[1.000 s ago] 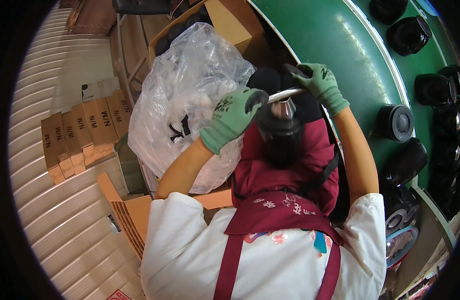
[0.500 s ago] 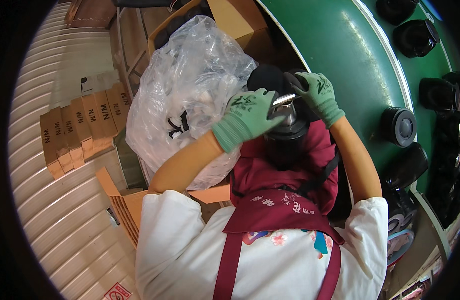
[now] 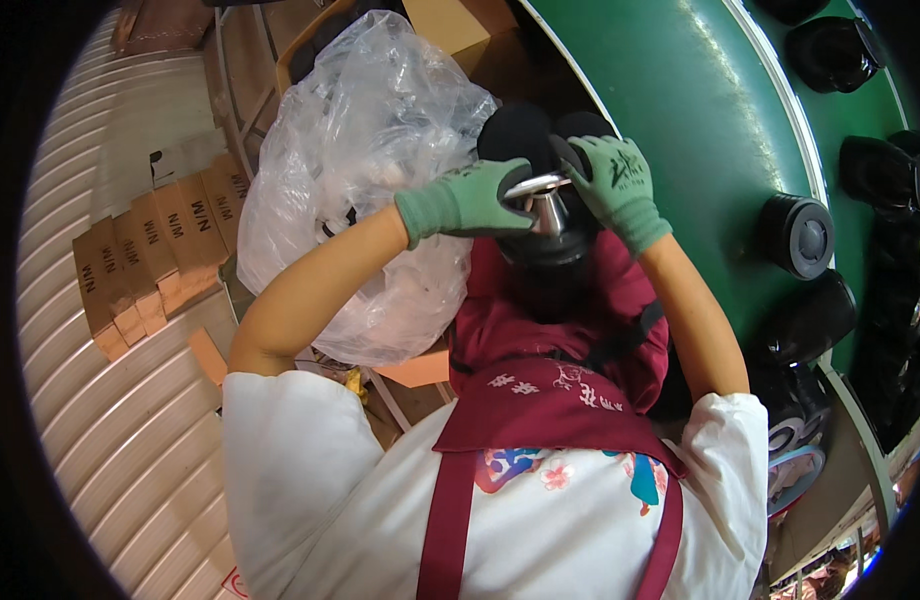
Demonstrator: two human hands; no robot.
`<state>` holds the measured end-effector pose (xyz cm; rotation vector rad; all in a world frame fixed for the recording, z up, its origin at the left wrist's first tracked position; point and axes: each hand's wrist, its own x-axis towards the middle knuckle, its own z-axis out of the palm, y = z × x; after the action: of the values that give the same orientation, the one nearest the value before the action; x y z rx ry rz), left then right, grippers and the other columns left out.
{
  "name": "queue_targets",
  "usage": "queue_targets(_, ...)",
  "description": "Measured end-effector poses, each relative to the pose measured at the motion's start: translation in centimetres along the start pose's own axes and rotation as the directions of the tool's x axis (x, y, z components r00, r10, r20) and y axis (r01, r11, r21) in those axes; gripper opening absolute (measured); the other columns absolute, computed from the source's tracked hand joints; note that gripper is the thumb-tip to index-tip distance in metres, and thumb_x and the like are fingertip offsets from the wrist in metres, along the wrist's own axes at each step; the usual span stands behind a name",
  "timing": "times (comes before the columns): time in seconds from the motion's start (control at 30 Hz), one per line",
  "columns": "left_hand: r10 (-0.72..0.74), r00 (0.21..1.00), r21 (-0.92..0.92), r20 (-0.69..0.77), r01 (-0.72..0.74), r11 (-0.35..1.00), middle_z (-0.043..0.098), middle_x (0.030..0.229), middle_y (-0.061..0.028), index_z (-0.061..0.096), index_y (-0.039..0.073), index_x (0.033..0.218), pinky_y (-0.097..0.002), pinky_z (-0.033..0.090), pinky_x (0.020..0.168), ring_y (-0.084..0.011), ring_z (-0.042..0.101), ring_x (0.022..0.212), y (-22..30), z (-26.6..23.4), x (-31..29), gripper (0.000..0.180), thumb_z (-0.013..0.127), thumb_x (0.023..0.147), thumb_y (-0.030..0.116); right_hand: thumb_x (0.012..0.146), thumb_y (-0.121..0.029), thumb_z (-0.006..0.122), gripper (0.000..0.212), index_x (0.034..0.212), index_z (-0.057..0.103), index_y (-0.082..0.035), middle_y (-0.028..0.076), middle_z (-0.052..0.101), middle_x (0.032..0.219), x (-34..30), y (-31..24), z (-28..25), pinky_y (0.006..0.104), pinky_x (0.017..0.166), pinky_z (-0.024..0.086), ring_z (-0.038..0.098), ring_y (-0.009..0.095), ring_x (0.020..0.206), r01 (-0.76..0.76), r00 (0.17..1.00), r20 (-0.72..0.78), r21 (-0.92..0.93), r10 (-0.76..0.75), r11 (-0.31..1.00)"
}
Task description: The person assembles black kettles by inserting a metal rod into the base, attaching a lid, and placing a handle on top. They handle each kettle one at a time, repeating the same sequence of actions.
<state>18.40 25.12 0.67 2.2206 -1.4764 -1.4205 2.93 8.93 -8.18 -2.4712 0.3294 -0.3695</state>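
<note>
A black cylindrical vessel (image 3: 552,275), with a silver metal cone (image 3: 548,214) on its top, stands over the person's lap and is the landmark here. A narrow, shiny silver metal piece (image 3: 535,184) crosses just above the cone; whether it is joined to the cone cannot be told.

The left hand (image 3: 462,200), in a pale green knitted glove with dark fingertips, is at the upper left of the vessel. It grasps the left end of the silver piece, fingers over it and thumb below. The right hand (image 3: 618,188), gloved alike, is at the vessel's upper right, with fingers bent against the other end of the piece; whether they close on it cannot be told.

Nearer the body than the vessel is a dark red cloth apron (image 3: 550,415), worn over a white short-sleeved shirt (image 3: 310,450). Left of the vessel is a large, crinkled, clear plastic bag (image 3: 350,190), and farther left a row of narrow brown cardboard cartons (image 3: 155,250). Beyond the vessel stands an open brown cardboard box (image 3: 445,25). To its right runs a smooth green surface (image 3: 680,100), bearing a squat black round container (image 3: 800,237) and, farther off, a glossy black rounded pot (image 3: 835,55).
</note>
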Motion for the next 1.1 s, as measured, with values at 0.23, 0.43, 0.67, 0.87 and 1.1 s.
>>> queue_targets(0.23,0.178,0.983,0.153,-0.040,-0.170,0.974,0.066,0.101,-0.0159,0.060,0.010,0.114,-0.0497,0.053,0.080,-0.0405,0.066,0.093,-0.8,0.4,0.2,0.036,0.068,0.080,0.018,0.091,-0.038,0.070,0.026,0.096,0.067,-0.012,0.008,0.065,0.087,-2.4,-3.1,-2.8,0.0446,0.077,0.045,0.063,0.030,0.084,-0.041,0.999,-0.029,-0.068,0.039,0.997)
queue_targets(0.43,0.551,0.816,0.457,-0.177,-0.428,0.780,0.061,0.089,-0.0029,0.065,0.018,0.097,-0.0410,0.054,0.069,-0.0270,0.066,0.080,-2.8,1.5,4.6,0.031,0.076,0.069,0.024,0.089,-0.042,0.072,0.032,0.088,0.060,-0.012,0.008,0.059,0.081,-4.9,-7.4,-6.1,0.0434,0.071,0.045,0.062,0.029,0.076,-0.307,0.943,0.065,-0.212,0.327,0.928)
queue_targets(0.67,0.521,0.651,0.443,-0.552,-0.300,0.845,0.057,0.139,-0.0153,0.054,0.008,0.142,-0.0495,0.035,0.116,-0.0358,0.052,0.130,0.1,-0.2,1.1,0.075,0.079,0.073,0.023,0.092,-0.027,0.071,0.024,0.102,0.065,-0.006,0.014,0.067,0.089,-4.4,0.2,-6.6,0.0463,0.075,0.049,0.066,0.036,0.084,-0.297,0.954,-0.039,0.027,0.298,0.955)
queue_targets(0.87,0.290,0.830,-0.118,-0.477,-0.388,0.914,0.042,0.157,-0.0198,0.045,0.007,0.153,-0.0526,0.034,0.121,-0.0414,0.037,0.148,-1.6,9.2,-3.6,0.105,0.094,0.067,0.041,0.097,-0.032,0.065,0.031,0.112,0.063,-0.005,0.020,0.069,0.097,-5.6,14.0,-3.6,0.0492,0.078,0.051,0.067,0.041,0.090,-0.714,0.583,-0.474,0.090,0.660,0.695)
queue_targets(1.1,0.403,0.646,0.061,-0.649,-0.484,0.873,0.058,0.141,-0.0157,0.061,0.008,0.134,-0.0505,0.043,0.114,-0.0393,0.052,0.134,3.8,6.9,-7.2,0.079,0.096,0.066,0.028,0.087,-0.042,0.076,0.073,0.141,0.050,0.000,0.027,0.057,0.129,-7.6,9.7,-5.5,0.0504,0.090,0.051,0.060,0.042,0.112,-0.681,0.702,-0.511,-0.280,0.495,0.676)
